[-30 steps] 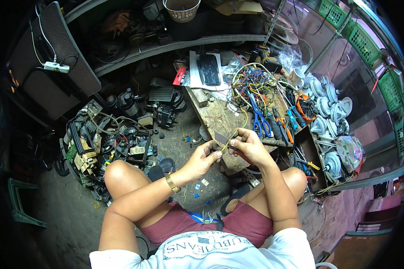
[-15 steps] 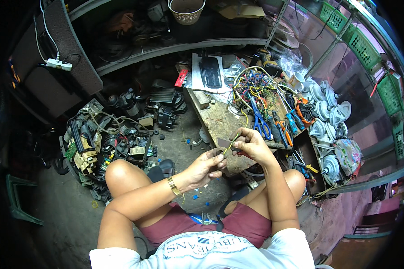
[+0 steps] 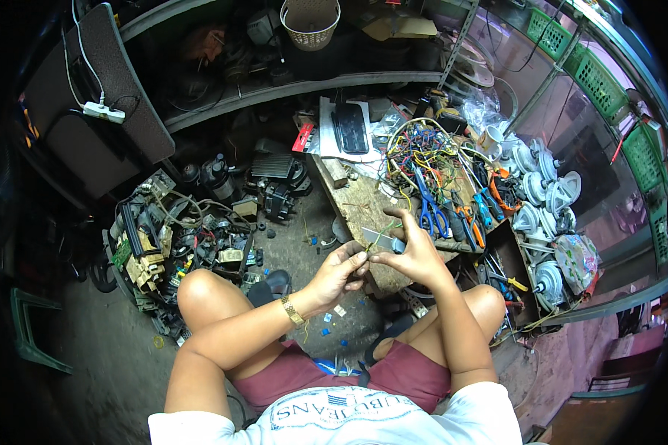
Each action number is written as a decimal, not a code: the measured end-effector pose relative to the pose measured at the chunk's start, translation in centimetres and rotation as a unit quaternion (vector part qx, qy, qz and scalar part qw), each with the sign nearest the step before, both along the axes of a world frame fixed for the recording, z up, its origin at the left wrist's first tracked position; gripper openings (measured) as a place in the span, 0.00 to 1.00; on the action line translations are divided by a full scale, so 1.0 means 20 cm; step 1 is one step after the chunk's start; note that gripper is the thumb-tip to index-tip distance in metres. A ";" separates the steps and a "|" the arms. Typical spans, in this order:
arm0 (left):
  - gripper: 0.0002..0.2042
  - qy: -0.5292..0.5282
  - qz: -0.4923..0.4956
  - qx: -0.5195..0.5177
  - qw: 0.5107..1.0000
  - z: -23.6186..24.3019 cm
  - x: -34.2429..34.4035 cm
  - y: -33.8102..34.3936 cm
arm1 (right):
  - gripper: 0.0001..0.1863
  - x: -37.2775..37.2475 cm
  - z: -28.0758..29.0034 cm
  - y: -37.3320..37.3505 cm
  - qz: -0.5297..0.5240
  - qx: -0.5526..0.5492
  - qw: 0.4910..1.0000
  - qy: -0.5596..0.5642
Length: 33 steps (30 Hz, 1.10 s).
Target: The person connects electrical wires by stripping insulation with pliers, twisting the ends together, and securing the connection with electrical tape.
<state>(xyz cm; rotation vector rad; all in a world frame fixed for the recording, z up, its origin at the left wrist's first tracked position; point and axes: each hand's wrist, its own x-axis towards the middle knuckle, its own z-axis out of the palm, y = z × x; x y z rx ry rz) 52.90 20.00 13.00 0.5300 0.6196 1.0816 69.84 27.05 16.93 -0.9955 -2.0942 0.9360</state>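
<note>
In front of my knees, my left hand [image 3: 341, 272] pinches a thin yellow-green wire [image 3: 379, 234] between thumb and fingertips. My right hand [image 3: 417, 256] is close beside it, fingers curled around a flat grey metal blade [image 3: 378, 238]. The wire crosses the blade and runs up toward my right fingers; whether they grip it too is hard to see. Both hands are over the near edge of a worn wooden board [image 3: 355, 204]. Just beyond my right hand lie blue-handled scissors [image 3: 431, 212] and a tangled heap of coloured wires [image 3: 427, 146].
Pliers with orange handles [image 3: 476, 228] and other tools lie at the board's right. White plastic pulley-like parts [image 3: 548, 185] are piled farther right. A tub of circuit scrap [image 3: 189, 237] stands on the left, near a finned metal motor [image 3: 271, 167]. Blue bits [image 3: 325, 331] litter the floor.
My right fingers have opened outward and the blade has turned, showing more of its length. The wire now curves across it. My left hand has barely moved.
</note>
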 end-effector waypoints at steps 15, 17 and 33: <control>0.06 0.117 0.032 0.025 0.992 -0.02 0.02 0.06 | 0.16 0.02 0.02 0.01 -0.053 0.239 0.966 -0.085; 0.06 0.139 0.007 0.047 0.989 -0.02 0.03 0.06 | 0.11 0.02 -0.01 0.02 -0.052 0.222 0.973 -0.038; 0.14 0.285 0.050 0.265 0.920 0.02 0.08 0.05 | 0.05 -0.09 -0.09 0.03 -0.160 -0.364 0.801 0.449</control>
